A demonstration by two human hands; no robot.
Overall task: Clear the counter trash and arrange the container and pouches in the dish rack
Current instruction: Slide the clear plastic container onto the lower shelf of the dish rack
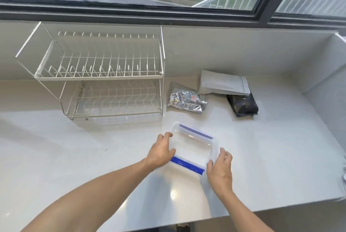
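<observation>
A white counter (74,156) runs under a wide dark-framed window (168,12). At the back left stands a two-tier wire dish rack (104,74), both tiers bare. To its right, near the wall, lie three pouches: a flat white pouch (223,82) overlapping the top of a black pouch (242,105), and a crumpled silver foil pouch (185,100) just left of them. Nearer the front sits a clear plastic container (192,147) with blue clips on two sides. The left hand (161,152) curls around its left edge and the right hand (220,170) grips its right corner, fingers partly closed on it
</observation>
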